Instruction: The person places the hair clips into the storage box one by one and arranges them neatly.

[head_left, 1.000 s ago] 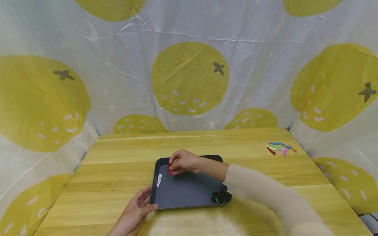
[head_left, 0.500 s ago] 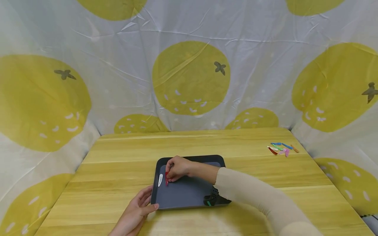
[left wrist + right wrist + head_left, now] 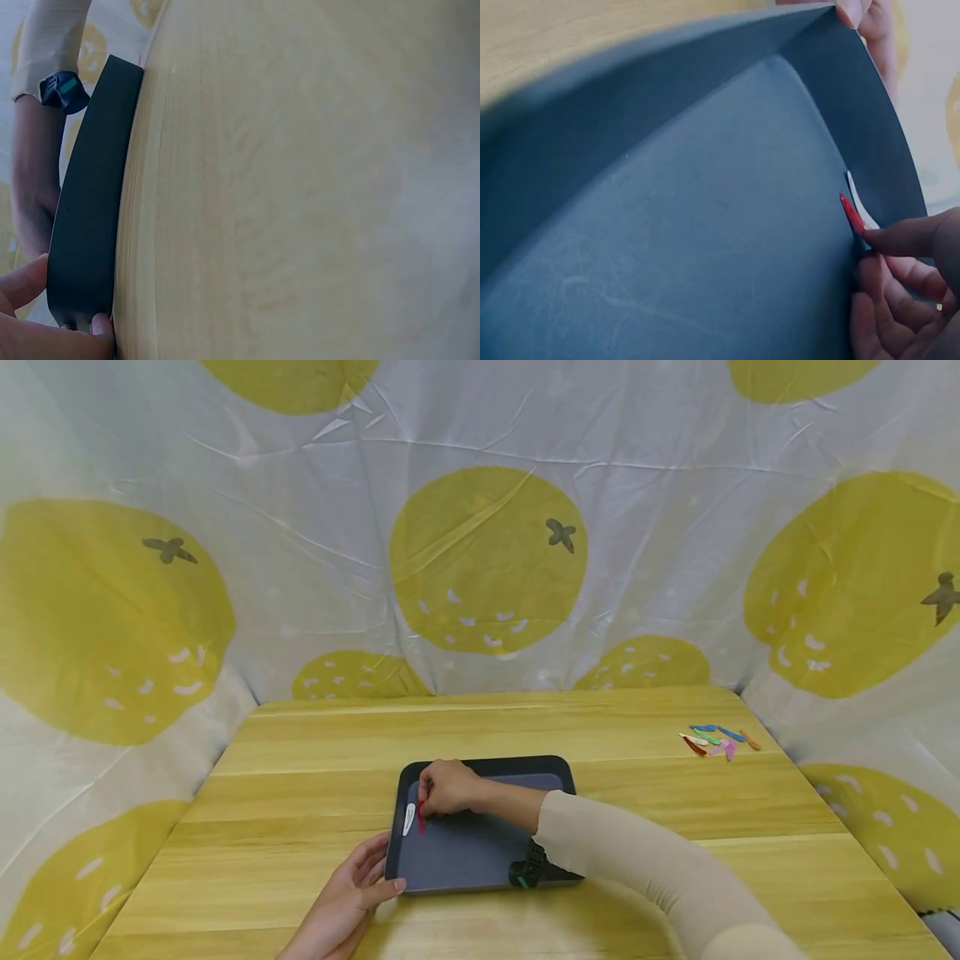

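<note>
A dark grey rectangular tray (image 3: pixel 472 852) lies on the table, and my left hand (image 3: pixel 347 887) grips its near left corner. The left wrist view shows the thumb and fingers at the end of the tray's side wall (image 3: pixel 90 202). My right hand (image 3: pixel 452 787) reaches into the tray and pinches a red snap hair clip (image 3: pixel 850 213) between thumb and fingers, low over the tray floor. Whether the clip touches the floor I cannot tell. Just left of it a white snap hair clip (image 3: pixel 408 819) lies along the tray's left wall, parallel to the red one.
Several coloured hair clips (image 3: pixel 707 737), in blue, green, white, red, pink and orange, lie loose at the table's far right. A black wrist-worn device (image 3: pixel 527 867) hangs below my right forearm over the tray's near right part. A lemon-print curtain (image 3: pixel 487 560) encloses the table.
My right hand has brought the red hair clip down and slightly left and nearer, alongside the white one. The left hand keeps its grip on the tray.
</note>
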Tool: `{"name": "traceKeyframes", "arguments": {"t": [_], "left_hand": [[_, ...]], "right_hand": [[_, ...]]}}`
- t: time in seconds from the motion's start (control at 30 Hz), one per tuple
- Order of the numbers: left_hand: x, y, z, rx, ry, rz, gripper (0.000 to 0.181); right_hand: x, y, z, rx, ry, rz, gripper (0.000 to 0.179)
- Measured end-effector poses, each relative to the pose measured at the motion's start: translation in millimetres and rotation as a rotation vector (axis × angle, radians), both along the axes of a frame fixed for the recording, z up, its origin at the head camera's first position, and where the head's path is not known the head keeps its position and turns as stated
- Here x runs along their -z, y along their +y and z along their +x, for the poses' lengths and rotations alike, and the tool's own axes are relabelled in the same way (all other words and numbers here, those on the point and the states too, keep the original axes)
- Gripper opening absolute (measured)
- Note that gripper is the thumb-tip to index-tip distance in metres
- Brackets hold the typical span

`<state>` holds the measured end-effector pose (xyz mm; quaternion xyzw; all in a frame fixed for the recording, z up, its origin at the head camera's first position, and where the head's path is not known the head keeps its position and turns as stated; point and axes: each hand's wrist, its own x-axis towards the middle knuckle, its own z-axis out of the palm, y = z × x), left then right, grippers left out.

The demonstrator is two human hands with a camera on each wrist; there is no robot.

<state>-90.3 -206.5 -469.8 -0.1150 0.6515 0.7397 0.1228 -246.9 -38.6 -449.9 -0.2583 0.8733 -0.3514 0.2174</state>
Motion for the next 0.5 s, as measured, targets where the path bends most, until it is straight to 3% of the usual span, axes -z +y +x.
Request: {"name": "traceKeyframes", "arguments": {"t": [0.2,0.5], "left_hand": [[0.4,0.1,0.3,-0.010,0.008,-0.019,0.078],[1.6,1.5,-0.7,-0.021,0.021,-0.049,0.077]], "right_hand": [[-0.3,0.2,-1.1,-0.024,0.054,0.035,0.019],[-9.7,24.7,-11.3,-0.145,-0.026,-0.060,0.015]]}}
